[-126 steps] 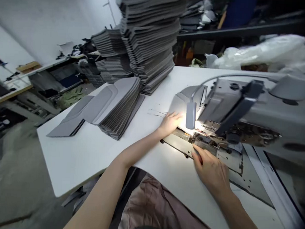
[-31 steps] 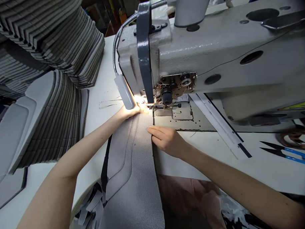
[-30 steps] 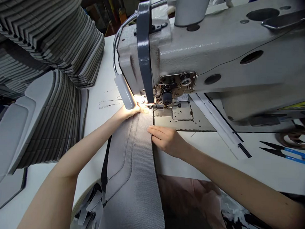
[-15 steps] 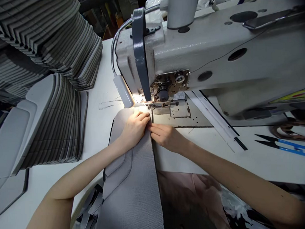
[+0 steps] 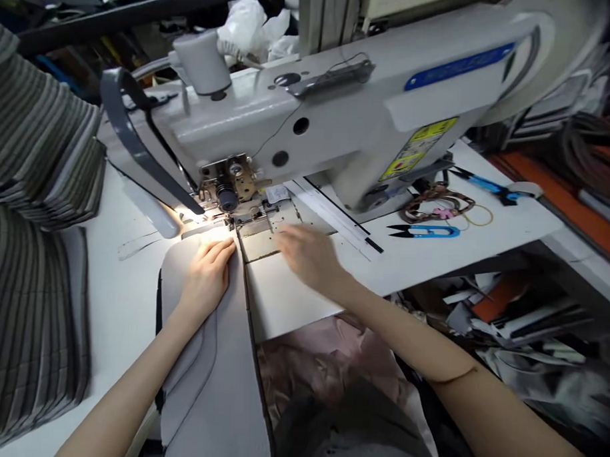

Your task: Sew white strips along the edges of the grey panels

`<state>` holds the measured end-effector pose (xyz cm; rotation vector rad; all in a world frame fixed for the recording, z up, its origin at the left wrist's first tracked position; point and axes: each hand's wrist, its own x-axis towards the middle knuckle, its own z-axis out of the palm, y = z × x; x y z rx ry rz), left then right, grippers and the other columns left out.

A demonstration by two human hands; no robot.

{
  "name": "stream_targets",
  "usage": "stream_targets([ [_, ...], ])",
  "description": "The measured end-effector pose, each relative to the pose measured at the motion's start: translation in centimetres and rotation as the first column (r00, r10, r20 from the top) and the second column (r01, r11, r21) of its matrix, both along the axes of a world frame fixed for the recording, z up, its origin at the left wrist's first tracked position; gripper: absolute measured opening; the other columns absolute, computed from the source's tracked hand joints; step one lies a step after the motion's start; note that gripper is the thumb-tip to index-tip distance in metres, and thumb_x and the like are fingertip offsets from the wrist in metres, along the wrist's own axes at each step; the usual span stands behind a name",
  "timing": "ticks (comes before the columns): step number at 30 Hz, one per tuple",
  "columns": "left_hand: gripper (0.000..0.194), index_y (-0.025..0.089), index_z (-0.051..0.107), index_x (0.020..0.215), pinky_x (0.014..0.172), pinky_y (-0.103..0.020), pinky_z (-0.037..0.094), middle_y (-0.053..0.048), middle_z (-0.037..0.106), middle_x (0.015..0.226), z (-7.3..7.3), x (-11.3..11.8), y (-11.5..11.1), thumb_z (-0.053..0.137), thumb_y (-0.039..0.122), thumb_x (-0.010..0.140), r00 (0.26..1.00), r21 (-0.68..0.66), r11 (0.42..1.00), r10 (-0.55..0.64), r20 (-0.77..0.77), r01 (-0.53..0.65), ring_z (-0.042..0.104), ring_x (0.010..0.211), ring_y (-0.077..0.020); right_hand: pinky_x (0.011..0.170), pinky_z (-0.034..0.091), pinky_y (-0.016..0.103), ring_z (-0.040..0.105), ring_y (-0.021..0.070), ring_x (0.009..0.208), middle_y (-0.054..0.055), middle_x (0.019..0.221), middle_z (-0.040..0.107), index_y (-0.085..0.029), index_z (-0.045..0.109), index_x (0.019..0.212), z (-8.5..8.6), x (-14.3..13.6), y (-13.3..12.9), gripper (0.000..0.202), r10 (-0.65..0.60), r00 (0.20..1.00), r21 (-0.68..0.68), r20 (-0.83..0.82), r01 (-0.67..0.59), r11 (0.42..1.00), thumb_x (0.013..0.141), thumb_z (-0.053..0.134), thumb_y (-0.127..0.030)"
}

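Observation:
A long grey padded fabric panel (image 5: 230, 372) with a dark edge lies under the needle area of a sewing machine (image 5: 226, 192) and hangs towards my lap. My left hand (image 5: 206, 276) is on the panel just in front of the needle area, its fingers bent and close together, holding it by the right edge. The thumb is hidden. Apart from the panel, my right hand (image 5: 307, 255) is over the front of the metal machine bed (image 5: 262, 244). Motion blurs its curled fingers, and I cannot make out anything in them.
Tall stacks of grey padded pieces (image 5: 36, 312) stand at the left. Right of the needle lies a white ruler-like strip (image 5: 330, 209). Blue-handled thread snips (image 5: 425, 231) and a brown coil (image 5: 436, 203) lie farther right. A lit lamp (image 5: 150, 206) hangs beside the needle.
My right hand has left the panel's edge and moved right over the machine bed. My left hand stays on the panel. The view has swung right, showing more of the machine and table.

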<state>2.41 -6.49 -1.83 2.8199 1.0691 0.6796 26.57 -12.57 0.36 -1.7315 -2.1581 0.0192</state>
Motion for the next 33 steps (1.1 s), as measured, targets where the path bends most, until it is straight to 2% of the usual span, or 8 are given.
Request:
stream_targets([
  [4,0.039,0.018,0.066,0.119,0.101,-0.051,0.051,-0.012,0.069,0.124,0.0,0.0,0.1,0.037,0.011,0.095,1.000,0.037,0.999,-0.003,-0.007,0.003,0.062,0.113,-0.0284,0.065,0.044,0.033,0.066,0.0286,0.086,0.020,0.093,0.073,-0.010,0.071,0.095,0.4,5.4,-0.7,0.019,-0.521,0.849,-0.039,0.091,0.526,0.850,0.092,0.053,-0.013],
  [9,0.038,0.019,0.066,0.119,0.096,-0.049,0.053,-0.011,0.070,0.122,0.3,0.2,-0.1,0.038,0.010,0.094,1.000,0.044,0.999,0.008,-0.006,-0.008,0.063,0.103,-0.0271,0.064,0.042,0.033,0.068,0.0289,0.078,0.018,0.083,0.074,-0.011,0.073,0.088,0.7,8.3,-0.9,0.028,-0.578,0.816,-0.093,-0.004,0.575,0.813,0.093,0.046,-0.013],
  [12,0.038,0.018,0.065,0.119,0.098,-0.048,0.052,-0.011,0.068,0.124,0.4,0.3,-0.4,0.039,0.009,0.093,0.999,0.031,0.999,0.036,-0.022,-0.036,0.061,0.106,-0.0271,0.060,0.047,0.031,0.067,0.0225,0.064,0.009,0.071,0.072,-0.014,0.071,0.091,1.3,6.4,-1.9,0.019,-0.409,0.776,-0.214,-0.479,0.349,0.912,0.092,0.055,-0.025],
  [16,0.037,0.017,0.064,0.117,0.098,-0.046,0.051,-0.012,0.067,0.122,0.4,0.3,-0.8,0.041,0.007,0.091,0.997,0.003,0.997,0.071,-0.027,-0.071,0.059,0.110,-0.0273,0.056,0.058,0.031,0.070,0.0203,0.058,0.003,0.068,0.072,-0.017,0.068,0.088,1.1,0.7,-3.9,0.028,-0.158,0.319,-0.263,-0.934,-0.321,0.910,0.089,0.066,-0.045],
  [18,0.034,0.017,0.062,0.115,0.098,-0.045,0.050,-0.012,0.067,0.121,0.4,0.4,-0.9,0.040,0.006,0.091,0.996,-0.028,0.996,0.085,-0.004,-0.085,0.059,0.111,-0.0265,0.067,0.063,0.034,0.075,0.0218,0.072,0.005,0.079,0.076,-0.017,0.069,0.088,0.4,-1.9,-4.2,0.028,-0.077,0.251,-0.159,-0.965,-0.323,0.933,0.092,0.064,-0.044],
  [21,0.021,0.017,0.059,0.107,0.093,-0.041,0.051,-0.011,0.067,0.110,0.2,0.4,-0.9,0.044,0.012,0.093,0.984,-0.084,0.985,0.157,0.087,-0.149,0.061,0.103,-0.0250,0.086,0.062,0.035,0.075,0.0222,0.096,0.007,0.099,0.078,-0.020,0.071,0.094,-1.0,-4.0,-2.9,0.019,0.135,0.504,0.103,-0.853,-0.091,0.990,0.098,0.056,-0.032],
  [25,0.016,0.017,0.056,0.105,0.087,-0.039,0.052,-0.011,0.066,0.104,0.4,0.2,-1.1,0.045,0.016,0.093,0.950,-0.138,0.963,0.254,0.180,-0.232,0.063,0.097,-0.0235,0.088,0.061,0.032,0.072,0.0208,0.105,0.010,0.118,0.074,-0.018,0.069,0.104,-2.6,-4.5,-0.5,0.023,0.356,0.855,0.295,-0.377,-0.254,0.921,0.100,0.046,-0.015],
  [33,0.032,0.016,0.066,0.115,0.104,-0.045,0.048,-0.009,0.071,0.121,1.3,0.4,-1.5,0.042,0.014,0.092,0.985,-0.153,0.988,0.038,0.168,-0.012,0.061,0.113,-0.0236,0.089,0.061,0.030,0.073,0.0212,0.103,0.015,0.106,0.076,-0.013,0.069,0.094,-3.1,-5.7,-0.3,0.027,0.400,0.916,0.404,-0.038,-0.352,0.844,0.100,0.042,-0.008],
])
